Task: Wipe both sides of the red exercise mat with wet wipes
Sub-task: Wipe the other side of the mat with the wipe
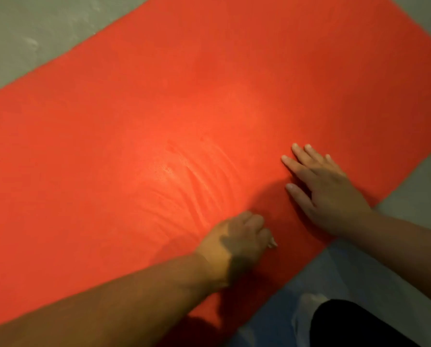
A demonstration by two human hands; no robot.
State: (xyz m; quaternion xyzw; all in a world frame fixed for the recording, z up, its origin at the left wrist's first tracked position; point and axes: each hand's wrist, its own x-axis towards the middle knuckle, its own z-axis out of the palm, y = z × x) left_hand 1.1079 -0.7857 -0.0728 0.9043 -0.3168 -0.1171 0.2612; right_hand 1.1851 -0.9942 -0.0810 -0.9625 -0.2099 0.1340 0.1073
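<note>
Here the red exercise mat [159,108] lies flat on a grey floor [34,33] and fills most of the view. It is set on a slant, its long run going from about 8 o'clock up toward 1 o'clock. Bare floor shows beyond its far edge at 11 o'clock and past its near edge at 4 o'clock.

The right hand [327,191] rests on the mat at about 4 o'clock from the centre of the view. It is opened out flat, palm down, with its fingers [299,151] straight, spread and pointing toward 11 o'clock. Its forearm comes in from the right edge at 4 o'clock.

The left hand [237,241] sits on the mat at about 5 o'clock, near the right hand but apart from it. Its knuckles are up and its fingers are curled under against the mat. A small pale bit shows at the fingertips, but whether the hand grips a wipe or nothing cannot be told. Its forearm reaches in from the lower left corner at 7 o'clock and lies across the mat's near edge.

Just beyond the left hand, toward 11 o'clock, the mat's surface is bunched into a fan of shallow creases [199,186], with a faint shine beside them.

At the bottom right, at 5 o'clock, a knee in black cloth [359,326] is over the floor just off the mat's edge. A blurred pale thing [309,300] lies beside it.
</note>
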